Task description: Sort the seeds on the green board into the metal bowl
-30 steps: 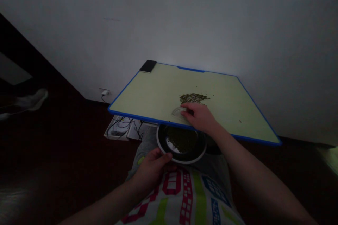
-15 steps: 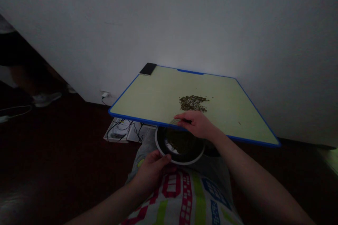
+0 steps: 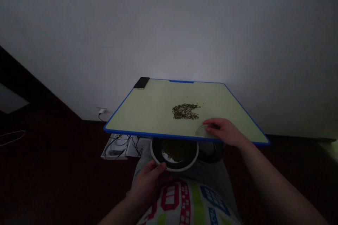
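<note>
Dim room, pale wall, green desk (image 3: 148,112) with blue edging.
Right hand (image 3: 224,132) flat near the desk's front edge, fingers together on a clear lid (image 3: 202,130); seed pile (image 3: 185,111) up-left of the fingertips. Left hand (image 3: 149,182) gripping the bowl (image 3: 174,151) rim below that edge.

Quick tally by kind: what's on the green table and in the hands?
Bowl, held by left hand: 1
Clear cup, under right hand: 1
Bean pile: 1
Phone: 1
Table: 1
Total: 5
</note>
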`<state>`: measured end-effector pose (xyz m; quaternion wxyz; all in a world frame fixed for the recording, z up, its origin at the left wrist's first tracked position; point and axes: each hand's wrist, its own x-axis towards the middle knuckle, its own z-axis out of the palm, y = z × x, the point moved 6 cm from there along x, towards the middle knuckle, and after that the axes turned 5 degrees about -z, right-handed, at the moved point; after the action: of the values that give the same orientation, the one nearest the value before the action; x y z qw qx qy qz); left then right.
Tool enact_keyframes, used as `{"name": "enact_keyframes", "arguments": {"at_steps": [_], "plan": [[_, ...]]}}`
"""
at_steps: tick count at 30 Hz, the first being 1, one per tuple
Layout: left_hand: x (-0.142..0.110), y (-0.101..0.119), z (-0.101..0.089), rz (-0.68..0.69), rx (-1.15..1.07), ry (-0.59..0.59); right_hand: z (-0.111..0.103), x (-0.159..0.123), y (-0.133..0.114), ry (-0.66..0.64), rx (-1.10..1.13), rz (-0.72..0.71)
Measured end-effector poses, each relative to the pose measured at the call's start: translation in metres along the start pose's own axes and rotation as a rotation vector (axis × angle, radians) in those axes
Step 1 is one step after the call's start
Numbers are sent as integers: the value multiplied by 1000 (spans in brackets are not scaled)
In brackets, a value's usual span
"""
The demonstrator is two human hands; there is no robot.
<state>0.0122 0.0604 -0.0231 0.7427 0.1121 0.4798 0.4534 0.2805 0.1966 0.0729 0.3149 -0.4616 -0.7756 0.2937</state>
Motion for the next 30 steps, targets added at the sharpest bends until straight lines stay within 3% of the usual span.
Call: {"name": "enact_keyframes", "arguments": {"at_steps": [6, 19, 30], "plan": [[14, 9, -17, 58, 0, 52, -20, 3, 28, 138, 163, 113], [54, 10, -56, 12, 49, 194, -18, 3, 24, 138, 223, 113], [66, 18, -70, 73, 129, 264, -19, 4, 24, 149, 203, 89]]}}
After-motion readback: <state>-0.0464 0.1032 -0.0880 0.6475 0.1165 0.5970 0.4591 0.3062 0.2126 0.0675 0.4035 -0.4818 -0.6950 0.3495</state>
